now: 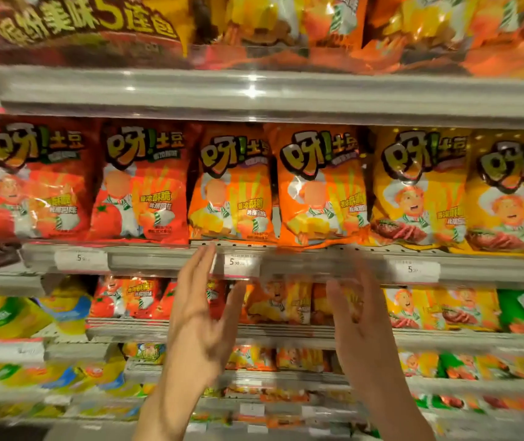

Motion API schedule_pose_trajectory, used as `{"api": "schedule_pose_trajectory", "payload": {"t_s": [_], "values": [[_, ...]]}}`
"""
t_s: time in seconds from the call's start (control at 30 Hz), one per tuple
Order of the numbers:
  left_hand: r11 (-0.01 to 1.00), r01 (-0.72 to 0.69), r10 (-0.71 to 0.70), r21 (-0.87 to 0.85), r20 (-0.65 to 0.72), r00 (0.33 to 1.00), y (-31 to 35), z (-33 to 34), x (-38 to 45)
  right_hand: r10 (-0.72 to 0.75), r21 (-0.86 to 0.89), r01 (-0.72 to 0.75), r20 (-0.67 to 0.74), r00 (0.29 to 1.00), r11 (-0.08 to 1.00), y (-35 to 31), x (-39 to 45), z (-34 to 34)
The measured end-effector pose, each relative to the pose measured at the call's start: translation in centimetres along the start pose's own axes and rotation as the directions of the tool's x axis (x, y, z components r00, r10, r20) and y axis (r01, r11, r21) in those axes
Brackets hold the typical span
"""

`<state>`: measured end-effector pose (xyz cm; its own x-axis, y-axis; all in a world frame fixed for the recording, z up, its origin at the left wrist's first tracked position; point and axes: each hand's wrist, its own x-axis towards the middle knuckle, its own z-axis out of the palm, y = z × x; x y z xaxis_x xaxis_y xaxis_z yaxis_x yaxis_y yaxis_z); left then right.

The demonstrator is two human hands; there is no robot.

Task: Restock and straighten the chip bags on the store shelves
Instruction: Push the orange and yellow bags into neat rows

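Chip bags fill the middle shelf (165, 261) in a front-facing row. From the left stand two red bags (36, 183), then two orange bags (230, 189) at the centre, then two yellow bags (420, 189) on the right. All six stand upright with their fronts toward the aisle, packed side by side with hardly a gap between them. The right-hand orange bag hangs a little over the shelf lip, so this row looks nearly straight but perhaps not quite finished. The shelf above and the lower shelves also hold bags, though blur hides how neat they are. I judge that this row is stocked and that any work left is small squaring here and on the rows below.

Neither hand carries a bag. The left hand (198, 316) is raised in front of the shelf edge, fingers straight and spread, its fingertips level with the lip just beside a white price tag (242, 265); whether they touch the lip I cannot tell. The right hand (361, 316) is raised alongside, heavily smeared by motion, fingers seemingly extended and holding nothing. The hands are apart, palms turned roughly toward each other, below the two orange bags.
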<state>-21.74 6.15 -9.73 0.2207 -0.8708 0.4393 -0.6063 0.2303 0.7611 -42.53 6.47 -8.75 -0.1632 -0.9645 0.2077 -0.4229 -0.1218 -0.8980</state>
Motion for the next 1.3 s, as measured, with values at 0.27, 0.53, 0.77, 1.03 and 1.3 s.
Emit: {"api": "schedule_pose_trajectory", "payload": {"t_s": [0.27, 0.53, 0.77, 1.03, 1.3], "values": [[1.0, 0.002, -0.002, 0.017, -0.008, 1.0, 1.1, -0.3, 3.1, -0.032, -0.127, 0.025, -0.055, 0.998, 0.992, -0.4, 2.6, -2.6], [0.992, -0.123, 0.124, -0.016, 0.102, 0.987, 1.9, -2.5, 7.8, -0.269, -0.257, 0.236, -0.101, 0.958, 0.937, -6.0, 6.4, 0.4], [1.0, -0.001, 0.0, 0.007, 0.149, 0.989, 1.8, -1.6, 13.5, -0.288, -0.402, 0.375, 0.261, 0.921, 0.835, -11.8, 9.3, 5.6], [0.987, 0.159, -0.158, 0.013, 0.212, 0.964, 1.4, -0.5, 18.3, 0.035, -0.504, 0.159, 0.353, 0.935, 0.849, -15.3, 14.0, 7.8], [0.969, 0.24, -0.226, -0.062, 0.174, 0.958, 1.8, 0.2, 21.0, 0.131, -0.319, -0.023, 0.321, 0.938, 0.948, -15.2, 16.4, 7.9]]}}
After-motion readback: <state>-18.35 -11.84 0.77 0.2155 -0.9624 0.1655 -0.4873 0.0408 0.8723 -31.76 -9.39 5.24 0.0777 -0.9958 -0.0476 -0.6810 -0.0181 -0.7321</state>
